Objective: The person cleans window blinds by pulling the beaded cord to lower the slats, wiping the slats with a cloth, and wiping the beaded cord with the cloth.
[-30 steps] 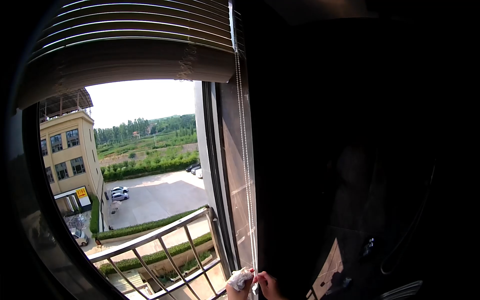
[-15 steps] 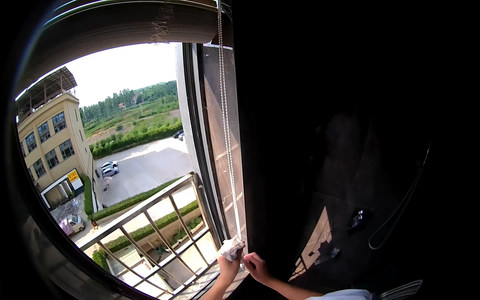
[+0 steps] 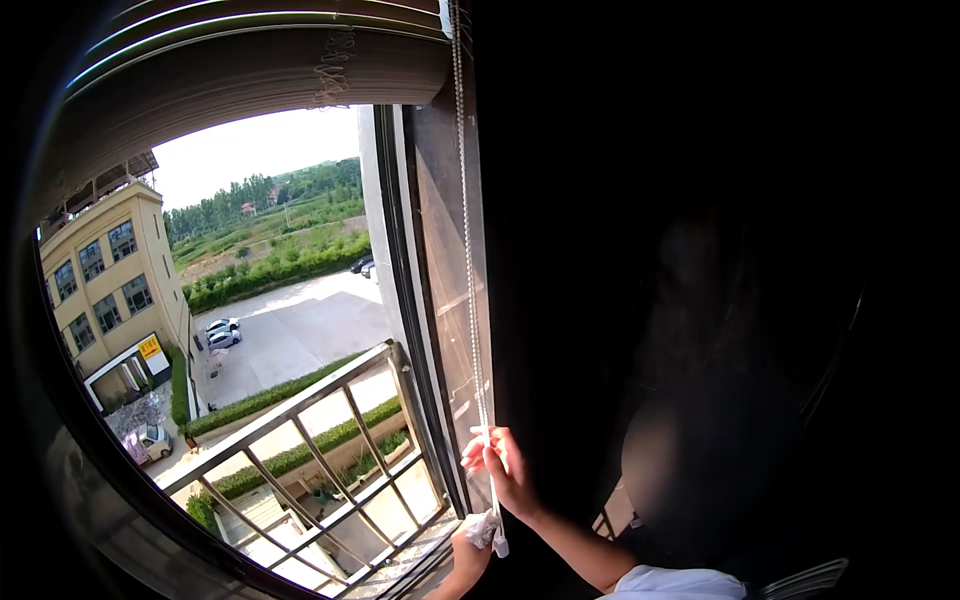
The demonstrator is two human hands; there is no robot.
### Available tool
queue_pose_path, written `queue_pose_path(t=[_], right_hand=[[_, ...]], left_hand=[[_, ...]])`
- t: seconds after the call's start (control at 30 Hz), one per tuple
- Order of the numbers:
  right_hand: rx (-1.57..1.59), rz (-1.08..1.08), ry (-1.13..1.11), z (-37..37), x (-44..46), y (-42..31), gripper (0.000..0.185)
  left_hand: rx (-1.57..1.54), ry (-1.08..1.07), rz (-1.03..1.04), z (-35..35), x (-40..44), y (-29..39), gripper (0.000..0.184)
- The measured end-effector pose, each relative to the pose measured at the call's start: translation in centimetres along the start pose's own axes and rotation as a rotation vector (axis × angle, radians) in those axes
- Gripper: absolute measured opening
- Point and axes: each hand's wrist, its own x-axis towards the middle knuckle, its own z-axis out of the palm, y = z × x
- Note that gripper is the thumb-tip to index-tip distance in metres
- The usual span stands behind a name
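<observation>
A white beaded blind chain (image 3: pixel 466 220) hangs down the side of the window. My right hand (image 3: pixel 511 478) is closed on the chain low down, with the fingers bent across it. Just below, near the sill, my left hand (image 3: pixel 467 556) grips a crumpled white cloth (image 3: pixel 481 530) against the lower end of the chain. A small white end piece (image 3: pixel 502 548) shows beside the cloth. Part of the left fingers is hidden by the cloth.
A gathered slatted blind (image 3: pixel 250 75) spans the window top. The dark window frame (image 3: pixel 425 340) runs along the left of the chain, and a metal railing (image 3: pixel 290 410) stands outside. Deep shadow covers the right side.
My right hand has risen from beside the left hand and taken hold of the chain higher up. My left hand and the cloth have shifted slightly down and right. The view has tilted up.
</observation>
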Motion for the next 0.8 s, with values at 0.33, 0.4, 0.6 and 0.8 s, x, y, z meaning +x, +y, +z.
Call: queue_pose_path(t=[0.33,0.4,0.6,0.8], right_hand=[[-0.119,-0.112,0.178,0.5,3.9,-0.1,0.020],[-0.439,-0.333,0.302,0.7,3.8,-1.3,0.017],[-0.435,-0.272,0.227,0.7,2.6,-2.1,0.009],[-0.382,-0.195,0.239,-0.6,1.3,-1.4,0.009]], left_hand=[[0.078,-0.017,0.003,0.3,-3.1,-2.2,0.020],[0.070,-0.010,-0.015,0.1,-3.3,-2.2,0.020],[0.042,0.016,-0.054,-0.1,-3.0,-1.8,0.019],[-0.021,0.088,-0.082,-0.6,-1.7,-0.5,0.019]])
